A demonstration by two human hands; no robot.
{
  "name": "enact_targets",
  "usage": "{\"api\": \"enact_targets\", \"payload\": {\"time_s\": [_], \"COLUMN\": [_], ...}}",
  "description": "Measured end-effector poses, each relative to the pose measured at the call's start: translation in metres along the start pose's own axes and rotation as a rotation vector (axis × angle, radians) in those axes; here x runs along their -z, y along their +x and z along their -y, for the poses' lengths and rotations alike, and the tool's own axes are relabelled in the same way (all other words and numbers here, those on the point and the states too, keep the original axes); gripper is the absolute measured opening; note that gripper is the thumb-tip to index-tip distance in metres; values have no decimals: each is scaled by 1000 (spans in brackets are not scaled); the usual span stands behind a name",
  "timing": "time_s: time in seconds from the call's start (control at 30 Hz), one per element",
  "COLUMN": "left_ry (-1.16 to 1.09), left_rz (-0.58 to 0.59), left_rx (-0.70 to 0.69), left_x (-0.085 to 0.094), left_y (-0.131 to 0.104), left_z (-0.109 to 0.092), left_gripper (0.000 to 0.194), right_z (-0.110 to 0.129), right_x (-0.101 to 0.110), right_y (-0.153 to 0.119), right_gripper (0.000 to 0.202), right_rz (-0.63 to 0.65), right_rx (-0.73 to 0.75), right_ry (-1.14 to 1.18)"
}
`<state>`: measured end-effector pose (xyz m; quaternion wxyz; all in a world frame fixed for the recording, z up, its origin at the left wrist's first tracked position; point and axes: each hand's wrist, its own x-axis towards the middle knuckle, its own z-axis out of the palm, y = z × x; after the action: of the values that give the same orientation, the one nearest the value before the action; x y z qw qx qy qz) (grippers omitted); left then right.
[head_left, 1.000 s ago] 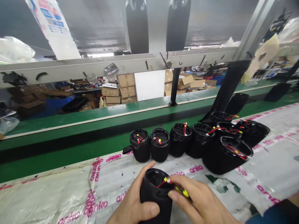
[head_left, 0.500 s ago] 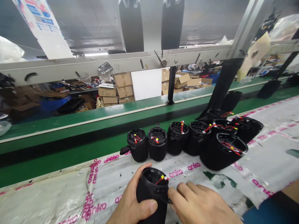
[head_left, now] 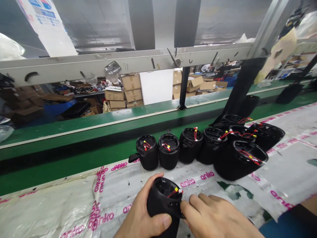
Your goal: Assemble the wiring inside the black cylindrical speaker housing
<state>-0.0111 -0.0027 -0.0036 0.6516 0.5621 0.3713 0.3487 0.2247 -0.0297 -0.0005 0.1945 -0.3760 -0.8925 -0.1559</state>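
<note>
My left hand [head_left: 146,211] is wrapped round a black cylindrical housing [head_left: 163,211], its thumb across the front. The housing's open top leans slightly, and red wires with yellow and white connectors [head_left: 176,191] show inside it. At its right side, my right hand [head_left: 210,211] has its fingers curled and pinches the black strap [head_left: 182,216] by the rim. The fingertips of that hand are partly hidden. Behind stand several similar black housings with wires, among them one with a side strap [head_left: 149,158], a plain one [head_left: 168,157] and a wider one [head_left: 235,165].
Printed plastic sheeting [head_left: 61,211] covers the work surface, with torn patches at the right. A green ledge [head_left: 99,125] runs behind it. Black posts [head_left: 184,87] and a metal beam [head_left: 91,66] cross the view, with cardboard boxes [head_left: 131,87] beyond.
The held housing and both hands appear slightly further right. The housings behind have also shifted a little right in the view. The grip of both hands looks the same.
</note>
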Motion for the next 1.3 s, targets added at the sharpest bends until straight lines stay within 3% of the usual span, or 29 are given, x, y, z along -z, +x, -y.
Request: {"api": "enact_targets", "payload": {"time_s": [0.27, 0.4, 0.57, 0.63, 0.7, 0.83, 1.3], "left_ry": [63, 106, 14, -16, 3, 114, 181], "left_rz": [-39, -47, -65, -55, -56, -82, -189], "left_rx": [-4, -23, -12, -3, -6, -25, -32], "left_x": [1, 3, 6, 5, 3, -1, 1], "left_y": [0, 1, 0, 0, 0, 2, -3], "left_z": [6, 10, 11, 10, 8, 5, 8], "left_gripper": [100, 100, 100, 99, 100, 102, 95], "right_z": [2, 4, 3, 3, 3, 5, 9], "right_x": [8, 1, -18, -19, -15, -9, -10], "right_y": [12, 11, -2, -5, -5, 2, -1], "right_gripper": [31, 27, 20, 17, 13, 15, 21], "right_rz": [-6, -1, -140, -94, -34, -69, -19], "right_rx": [15, -10, -128, -170, -152, -86, -64], "right_ry": [-85, -91, 288, 339, 244, 87, 49]}}
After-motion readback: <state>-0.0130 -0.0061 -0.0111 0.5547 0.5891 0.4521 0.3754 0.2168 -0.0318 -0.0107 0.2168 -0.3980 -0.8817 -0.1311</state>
